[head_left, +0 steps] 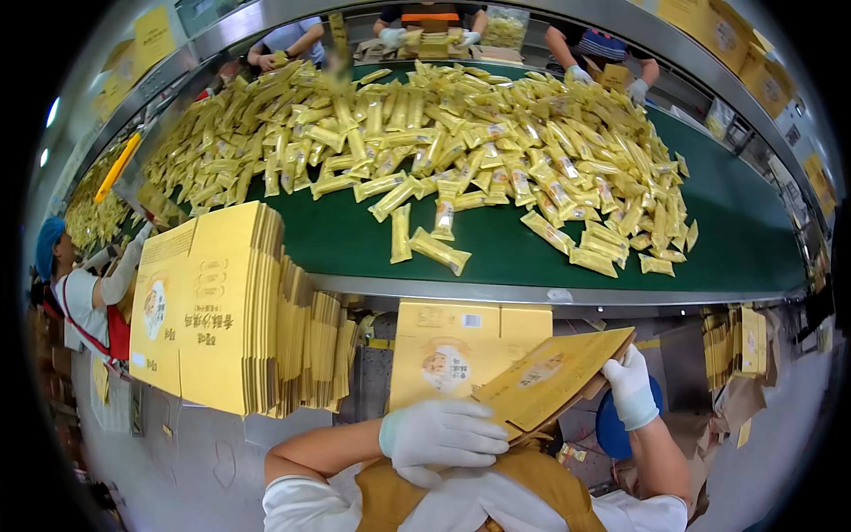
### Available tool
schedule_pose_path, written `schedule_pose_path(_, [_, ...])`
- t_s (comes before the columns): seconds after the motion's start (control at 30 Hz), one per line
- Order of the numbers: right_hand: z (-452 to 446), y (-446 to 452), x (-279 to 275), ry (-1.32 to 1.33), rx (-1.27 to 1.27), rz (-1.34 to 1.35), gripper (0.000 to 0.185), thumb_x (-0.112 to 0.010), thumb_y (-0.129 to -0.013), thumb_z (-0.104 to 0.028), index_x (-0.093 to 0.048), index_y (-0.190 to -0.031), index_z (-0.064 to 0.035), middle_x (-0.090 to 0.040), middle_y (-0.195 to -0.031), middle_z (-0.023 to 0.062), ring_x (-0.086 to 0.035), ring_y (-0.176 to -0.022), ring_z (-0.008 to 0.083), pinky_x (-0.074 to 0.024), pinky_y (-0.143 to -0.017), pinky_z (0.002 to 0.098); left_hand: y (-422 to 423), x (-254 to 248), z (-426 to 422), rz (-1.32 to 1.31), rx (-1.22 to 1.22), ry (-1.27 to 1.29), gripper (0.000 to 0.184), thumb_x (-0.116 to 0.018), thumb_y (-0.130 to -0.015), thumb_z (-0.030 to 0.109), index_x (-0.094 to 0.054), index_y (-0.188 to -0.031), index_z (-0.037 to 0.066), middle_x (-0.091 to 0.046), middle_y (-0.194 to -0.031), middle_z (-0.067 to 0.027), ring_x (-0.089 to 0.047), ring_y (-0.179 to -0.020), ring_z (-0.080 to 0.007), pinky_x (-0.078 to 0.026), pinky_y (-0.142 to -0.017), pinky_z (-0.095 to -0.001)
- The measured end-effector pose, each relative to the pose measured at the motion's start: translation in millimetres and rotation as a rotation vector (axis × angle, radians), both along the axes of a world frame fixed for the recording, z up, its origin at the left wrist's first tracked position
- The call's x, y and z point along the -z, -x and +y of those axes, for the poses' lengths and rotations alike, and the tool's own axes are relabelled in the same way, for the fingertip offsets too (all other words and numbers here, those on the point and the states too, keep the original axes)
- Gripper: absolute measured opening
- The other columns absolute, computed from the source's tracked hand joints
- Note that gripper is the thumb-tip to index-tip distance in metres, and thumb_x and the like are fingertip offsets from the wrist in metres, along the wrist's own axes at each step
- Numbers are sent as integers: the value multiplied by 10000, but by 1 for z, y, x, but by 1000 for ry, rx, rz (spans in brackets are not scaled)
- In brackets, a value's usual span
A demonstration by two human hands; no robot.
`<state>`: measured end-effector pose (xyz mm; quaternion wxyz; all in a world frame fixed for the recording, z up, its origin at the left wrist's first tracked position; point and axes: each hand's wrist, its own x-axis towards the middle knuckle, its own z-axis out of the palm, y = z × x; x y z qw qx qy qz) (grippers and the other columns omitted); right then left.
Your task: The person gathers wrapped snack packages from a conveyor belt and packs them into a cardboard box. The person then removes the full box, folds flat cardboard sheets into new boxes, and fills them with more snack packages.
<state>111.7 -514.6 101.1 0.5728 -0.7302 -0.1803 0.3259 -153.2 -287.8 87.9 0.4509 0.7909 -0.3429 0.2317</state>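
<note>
A flattened yellow printed carton (554,372) is tilted up in front of my chest. My right hand (631,387), in a white glove, grips its upper right corner with the fingers around the edge. My left hand (443,436), gloved too, lies with its fingers stretched out flat against the carton's lower left end; its underside is hidden. Behind the tilted piece stands another yellow carton (434,330), partly covered by it. To the left, a thick stack of flat cartons (208,310) stands on edge.
A green conveyor belt (328,239) carries a large heap of yellow wrapped snack packets (425,151). Its metal edge (443,288) runs in front of me. Co-workers stand across the belt and at left. More flat cartons (753,341) and a blue bin (616,430) are at right.
</note>
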Motion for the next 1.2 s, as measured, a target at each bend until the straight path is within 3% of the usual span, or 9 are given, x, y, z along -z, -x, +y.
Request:
schedule_pose_path(0.23, [46, -14, -4, -211, -140, -97, 428, -617, -887, -164, -574, -1254, 52, -669, -1183, 117, -641, -1077, 195, -502, -950, 323, 3, 22, -6, -263, -118, 42, 497, -505, -980, 385, -669, -1075, -75, -651, -1202, -304, -628, -1172, -441, -454, -1050, -551])
schedule_pose_path(0.37, [60, -31, -5, -133, -265, -195, 451, -632, -901, -146, -541, -1300, 44, -637, -1247, 138, -620, -1116, 220, -485, -987, 349, -3, -4, -9, -452, -174, 153, 370, -500, -988, 321, -586, -811, 7, -643, -945, -192, -643, -948, -402, -505, -862, -524])
schedule_pose_path(0.4, [57, -23, -15, -102, -281, -220, 457, -640, -917, -140, -528, -1323, 37, -624, -1279, 144, -608, -1145, 227, -470, -1014, 358, -5, 3, -7, -477, -171, 95, 474, -516, -1005, 440, -578, -1002, -30, -680, -1064, -189, -670, -1014, -397, -511, -911, -572])
schedule_pose_path(0.5, [48, -16, -22, -108, -300, -227, 455, -646, -948, -99, -504, -1360, 33, -598, -1337, 154, -585, -1195, 236, -447, -1055, 368, -5, -16, -6, -537, -183, 29, 543, -451, -1027, 440, -513, -663, 43, -630, -863, -164, -670, -966, -376, -521, -905, -513])
schedule_pose_path(0.7, [47, 18, -49, -68, -245, -167, 436, -633, -952, -93, -505, -1341, 56, -593, -1338, 166, -583, -1185, 234, -462, -1017, 367, -18, -27, -16, -450, 102, -102, 488, -457, -1002, 380, -467, -613, 86, -459, -667, -137, -531, -671, -362, -445, -652, -480])
schedule_pose_path(0.9, [37, 23, -41, -74, -185, -150, 401, -631, -954, -119, -528, -1305, 46, -636, -1216, 147, -622, -991, 214, -522, -827, 322, -28, -26, -30, -465, 130, -29, 482, -477, -992, 355, -458, -596, 81, -452, -628, -129, -481, -615, -352, -394, -611, -486])
schedule_pose_path(1.0, [19, 6, -17, -79, -196, -31, 345, -630, -957, -123, -552, -1260, 21, -662, -1098, 118, -609, -834, 174, -514, -714, 304, -32, 14, -17, -299, 127, -346, 468, -534, -998, 422, -646, -758, 36, -614, -827, -181, -600, -821, -385, -469, -757, -498])
schedule_pose_path(1.07, [14, 8, 1, -79, -129, 63, 288, -637, -960, -128, -576, -1215, -8, -661, -938, 76, -547, -671, 134, -469, -601, 282, -28, 41, -6, -324, 80, -242, 425, -514, -990, 324, -552, -675, 41, -564, -757, -148, -602, -768, -356, -492, -726, -472])
schedule_pose_path(1.2, [21, 20, 1, -114, -37, 192, 288, -656, -956, -137, -586, -1211, -23, -649, -909, 69, -558, -652, 153, -466, -575, 289, -23, 47, -11, -472, -19, -73, 465, -524, -972, 248, -454, -549, 67, -447, -639, -113, -552, -654, -318, -485, -642, -436])
